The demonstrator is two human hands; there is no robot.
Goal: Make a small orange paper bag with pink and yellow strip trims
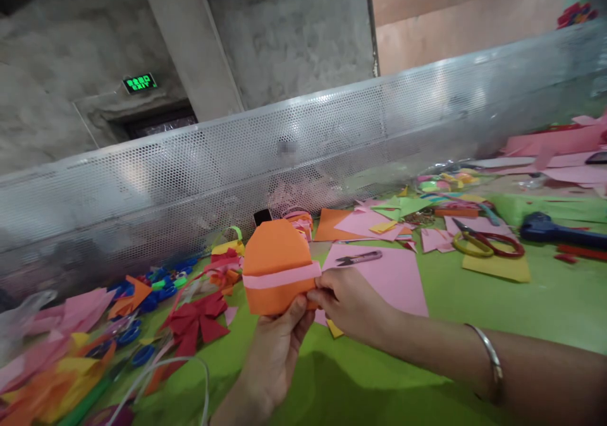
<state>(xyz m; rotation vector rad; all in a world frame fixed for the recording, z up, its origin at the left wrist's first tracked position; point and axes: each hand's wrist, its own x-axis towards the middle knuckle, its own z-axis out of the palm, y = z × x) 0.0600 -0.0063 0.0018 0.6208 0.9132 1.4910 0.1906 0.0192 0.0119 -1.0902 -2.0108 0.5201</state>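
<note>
An orange paper piece (275, 246) with cut upper corners is raised above the green table. Across its lower part runs a pink paper strip (279, 277). My left hand (279, 344) grips the bottom edge of the orange paper, thumb in front. At the right edge, my right hand (344, 296) pinches the paper near the end of the strip; whether it holds the strip, the orange paper or both I cannot tell. Behind my right hand lies a pink sheet (403, 280), with small thread snips (359, 258) on top of it.
Scissors (493, 244) with red and yellow handles and a dark blue glue gun (559, 231) lie at right. Paper scraps, including a red paper bow (198, 322), cover the left. A perforated metal divider (227, 167) crosses behind the green table (455, 325).
</note>
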